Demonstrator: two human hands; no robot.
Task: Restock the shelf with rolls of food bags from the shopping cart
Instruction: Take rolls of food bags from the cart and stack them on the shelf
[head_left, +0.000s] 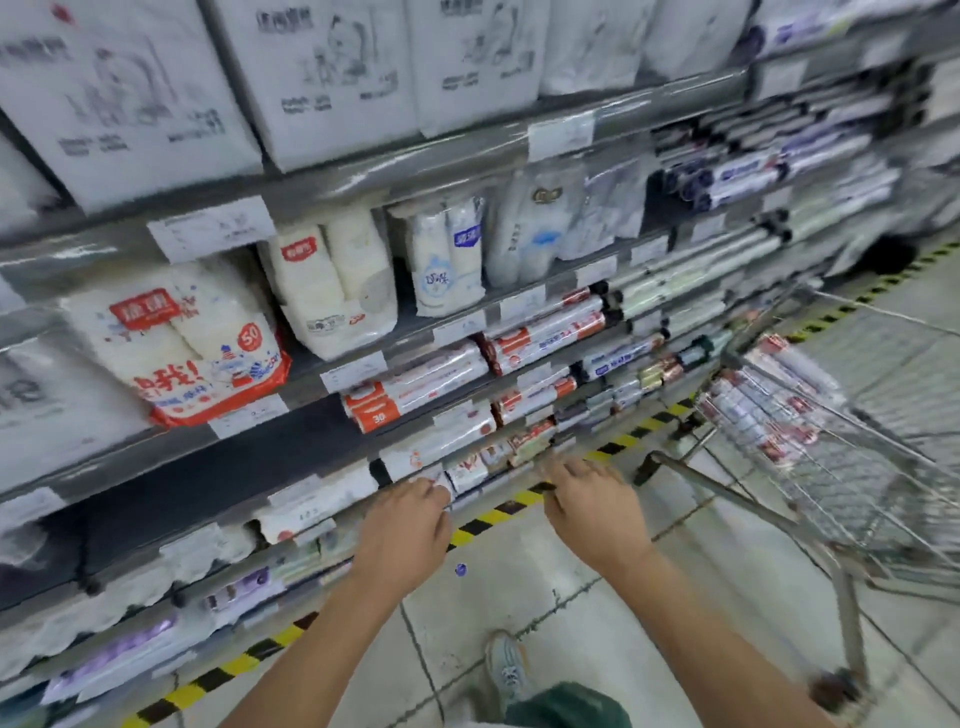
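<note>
Little of the print can be read through the blur. A red circle on a white pack with a red base (176, 343), far left of the shopping cart (857, 467), reads "50". An orange end label on a roll (415, 400), left of the cart and above its rim, reads "30". The white price tags (213, 228) along the shelf edges are too smeared to make out. The rolls of food bags (545, 332) are long, thin cylinders in clear wrap with white bodies and red or orange end bands. They lie lengthwise in rows on the middle and lower tiers of the shelf unit (395, 176), left of the cart, and more rolls (769, 410) are stacked inside the cart's wire basket. Just left of the cart's near corner, the left hand (410, 519) reaches to a low tier with its fingers bent onto the end of a white, red-printed roll (467, 475); I cannot tell whether they clamp it. Between that hand and the cart, the right hand (592, 499) lies at the shelf front with its fingers straight and spread, gripping nothing. Large white packs (119, 93) fill the top tier, high and left of the cart. The cart stands on a pale tiled floor (545, 597), and a yellow-and-black stripe (498, 512) runs along the shelf base to the cart's left.
</note>
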